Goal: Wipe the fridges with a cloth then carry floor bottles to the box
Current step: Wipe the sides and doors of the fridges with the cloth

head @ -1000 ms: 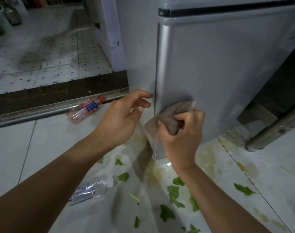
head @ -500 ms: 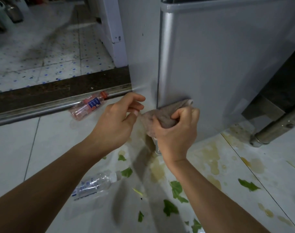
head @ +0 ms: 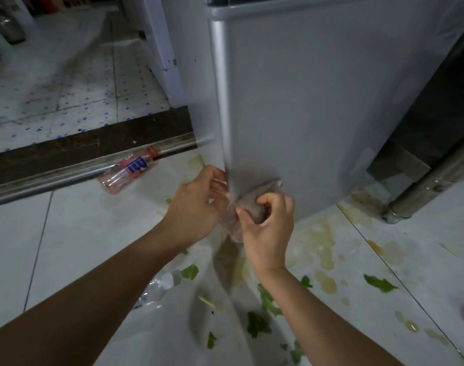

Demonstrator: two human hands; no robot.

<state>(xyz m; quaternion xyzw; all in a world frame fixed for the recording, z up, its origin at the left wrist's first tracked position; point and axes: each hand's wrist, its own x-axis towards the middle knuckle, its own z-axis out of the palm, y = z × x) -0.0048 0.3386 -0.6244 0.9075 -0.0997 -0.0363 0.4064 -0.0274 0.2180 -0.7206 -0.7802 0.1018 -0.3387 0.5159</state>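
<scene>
The grey fridge [head: 318, 101] fills the upper right of the head view. A crumpled brownish cloth [head: 252, 204] is pressed against its lower front corner, with my right hand [head: 267, 228] shut on it. Beside the fridge's rounded left edge, my left hand [head: 196, 207] has its fingertips touching the cloth's left end. A pink-tinted plastic bottle [head: 127, 173] with a red cap lies on the floor by the door sill. Partly hidden behind my left forearm lies a clear plastic bottle [head: 159, 286].
A metal door sill [head: 53, 178] with a dark threshold crosses the floor at left. Green leaf scraps [head: 381, 282] and yellowish stains [head: 320, 236] mark the white tiles. A steel leg [head: 421, 191] of a dark unit stands at right.
Both hands and the cloth have slid down toward the fridge's bottom corner. My left hand has closed in until its fingers reach the cloth. The view has shifted slightly upward.
</scene>
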